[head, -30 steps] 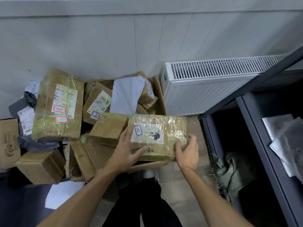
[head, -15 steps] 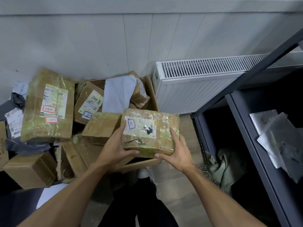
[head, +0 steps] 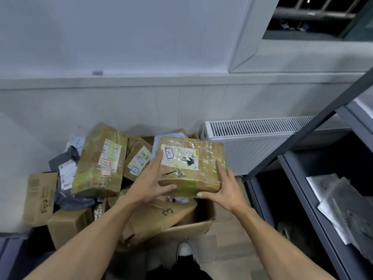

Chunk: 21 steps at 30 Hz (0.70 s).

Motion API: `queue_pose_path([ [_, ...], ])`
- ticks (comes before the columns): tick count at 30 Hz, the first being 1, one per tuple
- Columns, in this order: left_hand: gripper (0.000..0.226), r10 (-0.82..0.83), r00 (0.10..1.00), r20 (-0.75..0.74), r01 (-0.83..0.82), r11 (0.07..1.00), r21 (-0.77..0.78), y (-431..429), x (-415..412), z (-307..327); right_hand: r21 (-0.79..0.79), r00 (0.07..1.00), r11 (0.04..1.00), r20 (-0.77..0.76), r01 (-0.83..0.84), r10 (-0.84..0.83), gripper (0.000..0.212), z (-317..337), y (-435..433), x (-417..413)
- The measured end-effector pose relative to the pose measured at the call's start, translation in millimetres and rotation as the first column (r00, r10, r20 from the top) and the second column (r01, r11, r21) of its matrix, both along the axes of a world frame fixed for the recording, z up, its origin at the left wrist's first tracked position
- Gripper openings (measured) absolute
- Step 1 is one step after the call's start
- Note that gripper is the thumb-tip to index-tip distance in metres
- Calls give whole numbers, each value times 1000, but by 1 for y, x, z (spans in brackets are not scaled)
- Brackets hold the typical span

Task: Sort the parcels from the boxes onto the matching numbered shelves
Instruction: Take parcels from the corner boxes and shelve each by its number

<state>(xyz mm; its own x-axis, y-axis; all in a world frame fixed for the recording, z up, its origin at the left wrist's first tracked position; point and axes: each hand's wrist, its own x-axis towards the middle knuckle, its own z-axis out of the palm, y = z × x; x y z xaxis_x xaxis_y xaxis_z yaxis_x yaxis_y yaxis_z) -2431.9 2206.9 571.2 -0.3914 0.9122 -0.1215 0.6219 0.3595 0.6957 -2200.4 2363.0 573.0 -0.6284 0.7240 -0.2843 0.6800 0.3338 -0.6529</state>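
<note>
The shelf [head: 308, 207] stood on my right, the open box [head: 187, 229] below. The parcel [head: 193, 174] hung over that box, left hand [head: 153, 184] and right hand [head: 224, 188] clamped on its near corners. I feared its glossy tape might slip my fingers [head: 221, 168], or its scrawled label [head: 179, 157] be misread.

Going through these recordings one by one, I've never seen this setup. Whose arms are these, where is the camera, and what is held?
No machine here: a person works with bare hands. The single picture comes from a wide-angle camera worn on their head, looking down. The left hand and right hand grip a taped parcel with a white label, held above an open cardboard box marked 3. More parcels lie piled to its left by the wall. At the right stands a dark shelf unit with grey bags on it.
</note>
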Motion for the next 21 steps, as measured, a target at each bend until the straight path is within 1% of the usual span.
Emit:
queue_pose_path([
  [2, 129, 10, 1000, -3, -10, 1000, -5, -9, -6, 12, 28, 999, 999, 18, -39, 39, 134, 15, -4, -12],
  [5, 137, 42, 998, -44, -42, 999, -11, -22, -16, 29, 74, 998, 996, 7, -58, 58, 129, 34, -12, -30],
  [9, 133, 92, 986, -140, -94, 996, -4, -39, -28, 51, 100, 995, 990, 11, -103, 102, 127, 56, -19, -51],
  [11, 131, 115, 974, -193, -117, 993, 1, -46, -31, 61, 138, 991, 981, 11, -135, 135, 126, 68, -19, -60],
  [18, 128, 221, 928, -300, -237, 971, -17, -63, -26, 107, 259, 968, 933, 47, -251, 247, 126, 108, -10, -80],
  [21, 128, 288, 898, -332, -311, 950, -17, -69, -13, 125, 310, 949, 899, 41, -310, 313, 131, 121, -5, -82],
])
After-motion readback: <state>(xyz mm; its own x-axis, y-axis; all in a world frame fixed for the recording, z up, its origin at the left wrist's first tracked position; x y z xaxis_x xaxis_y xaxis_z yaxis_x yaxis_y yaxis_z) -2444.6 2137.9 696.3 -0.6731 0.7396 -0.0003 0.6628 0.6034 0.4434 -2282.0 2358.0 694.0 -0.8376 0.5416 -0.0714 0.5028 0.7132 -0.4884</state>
